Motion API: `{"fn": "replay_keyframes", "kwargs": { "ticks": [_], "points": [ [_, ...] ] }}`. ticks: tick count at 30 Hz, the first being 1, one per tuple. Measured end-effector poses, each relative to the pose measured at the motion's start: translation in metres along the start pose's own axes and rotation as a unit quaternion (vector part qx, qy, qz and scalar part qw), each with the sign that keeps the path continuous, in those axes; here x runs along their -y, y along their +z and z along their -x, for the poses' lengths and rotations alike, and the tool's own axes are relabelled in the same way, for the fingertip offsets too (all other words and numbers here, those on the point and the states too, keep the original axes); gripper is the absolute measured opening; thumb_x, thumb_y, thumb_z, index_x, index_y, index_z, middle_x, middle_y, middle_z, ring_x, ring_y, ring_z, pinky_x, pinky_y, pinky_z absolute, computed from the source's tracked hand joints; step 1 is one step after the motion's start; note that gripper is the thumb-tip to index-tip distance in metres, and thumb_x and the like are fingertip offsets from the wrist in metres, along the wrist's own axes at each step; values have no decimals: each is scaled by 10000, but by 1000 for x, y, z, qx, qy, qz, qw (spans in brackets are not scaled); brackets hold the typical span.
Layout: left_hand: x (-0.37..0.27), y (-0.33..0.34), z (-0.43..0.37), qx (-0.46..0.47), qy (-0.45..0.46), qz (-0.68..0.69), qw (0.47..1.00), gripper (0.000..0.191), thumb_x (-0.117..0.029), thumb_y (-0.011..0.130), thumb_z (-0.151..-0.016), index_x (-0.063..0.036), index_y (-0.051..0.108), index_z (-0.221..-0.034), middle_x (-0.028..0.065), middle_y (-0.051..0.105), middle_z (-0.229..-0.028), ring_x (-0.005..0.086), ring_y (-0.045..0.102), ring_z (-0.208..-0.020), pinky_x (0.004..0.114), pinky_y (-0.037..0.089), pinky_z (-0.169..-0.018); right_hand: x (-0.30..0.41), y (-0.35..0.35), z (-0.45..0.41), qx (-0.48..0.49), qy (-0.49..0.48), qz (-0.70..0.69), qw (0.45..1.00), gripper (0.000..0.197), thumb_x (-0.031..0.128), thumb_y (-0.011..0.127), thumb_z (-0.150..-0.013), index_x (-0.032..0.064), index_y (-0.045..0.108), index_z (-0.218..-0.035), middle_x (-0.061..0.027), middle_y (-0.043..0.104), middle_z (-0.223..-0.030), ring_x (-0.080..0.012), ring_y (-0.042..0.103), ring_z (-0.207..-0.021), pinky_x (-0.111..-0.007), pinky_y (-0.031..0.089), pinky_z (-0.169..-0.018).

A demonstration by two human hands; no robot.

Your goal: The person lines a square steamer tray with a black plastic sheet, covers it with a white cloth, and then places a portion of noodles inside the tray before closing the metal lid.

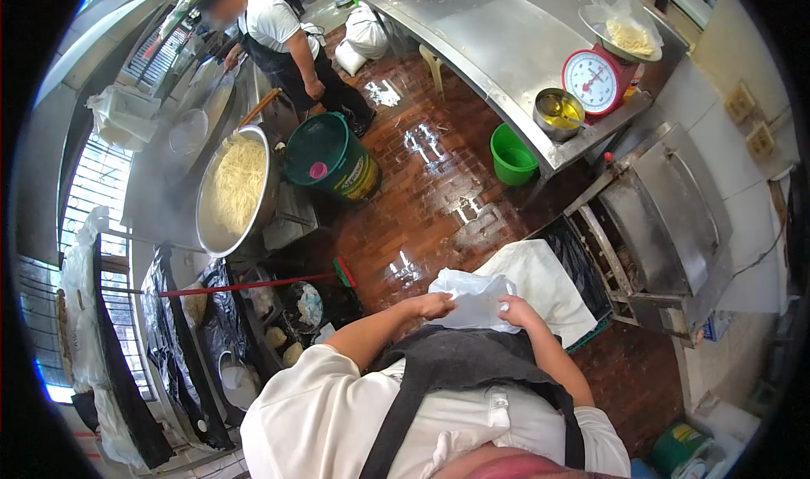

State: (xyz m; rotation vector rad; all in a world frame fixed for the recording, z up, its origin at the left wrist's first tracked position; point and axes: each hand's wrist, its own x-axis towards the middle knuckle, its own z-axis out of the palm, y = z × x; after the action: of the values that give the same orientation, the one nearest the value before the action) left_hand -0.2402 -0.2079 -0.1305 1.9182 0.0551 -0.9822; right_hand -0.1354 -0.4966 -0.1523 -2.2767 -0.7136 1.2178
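A thin translucent white plastic bag (476,302) spreads between my two hands, in front of my black apron (471,355). My left hand (435,306) grips its left edge. On the opposite edge, my right hand (517,312) pinches the plastic between thumb and fingers. What is inside the bag, if anything, cannot be made out. Just beyond my right hand lies a cream cloth or sack (545,283), draped over something low with black plastic (573,251) at its side.
A large metal basin (273,182) of noodles (239,185) stands left, beside a green bucket (342,156). A person (278,42) works at steaming pans. At right, a steel table (481,30) bears a red dial scale (591,82) and an oil pot (557,115). The brick floor (405,188) looks wet.
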Motion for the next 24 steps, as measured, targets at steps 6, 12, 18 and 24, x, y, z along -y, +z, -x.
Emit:
{"fn": "replay_keyframes", "kwargs": {
  "ticks": [6, 12, 18, 24],
  "points": [
    [18, -1, 5, 14, -58, -140, 988, 346, -337, 570, -913, 4, 633, -919, 159, 688, -806, 338, 672, -804, 450, 505, -775, -22, 9, -4, 37, 23, 37, 998, 595, 321, 750, -765, 79, 594, -1285, -229, 637, -1199, -347, 618, -1105, -387, 480, -966],
    [24, 6, 5, -22, -89, -144, 985, 383, -308, 637, -844, 33, 639, -1018, 250, 682, -982, 373, 663, -957, 444, 502, -858, -23, 19, -10, 24, 28, 29, 999, 569, 350, 729, -792, 75, 602, -1273, -227, 632, -1211, -348, 605, -1130, -389, 473, -978],
    [24, 4, 6, -2, -47, -139, 989, 411, -339, 618, -883, 21, 641, -1079, 253, 677, -998, 387, 658, -966, 462, 496, -861, -7, 15, -6, 51, -8, 12, 999, 668, 363, 764, -758, 52, 556, -1311, -239, 592, -1272, -370, 578, -1166, -406, 460, -995],
    [-5, -1, 5, -19, -52, -49, 997, 414, -367, 554, -942, 3, 622, -1114, 219, 666, -903, 346, 658, -873, 444, 499, -804, -29, -30, -1, -20, 95, 16, 995, 799, 326, 749, -782, -46, 379, -1384, -313, 594, -1194, -409, 602, -1097, -444, 477, -951]
  ]
}}
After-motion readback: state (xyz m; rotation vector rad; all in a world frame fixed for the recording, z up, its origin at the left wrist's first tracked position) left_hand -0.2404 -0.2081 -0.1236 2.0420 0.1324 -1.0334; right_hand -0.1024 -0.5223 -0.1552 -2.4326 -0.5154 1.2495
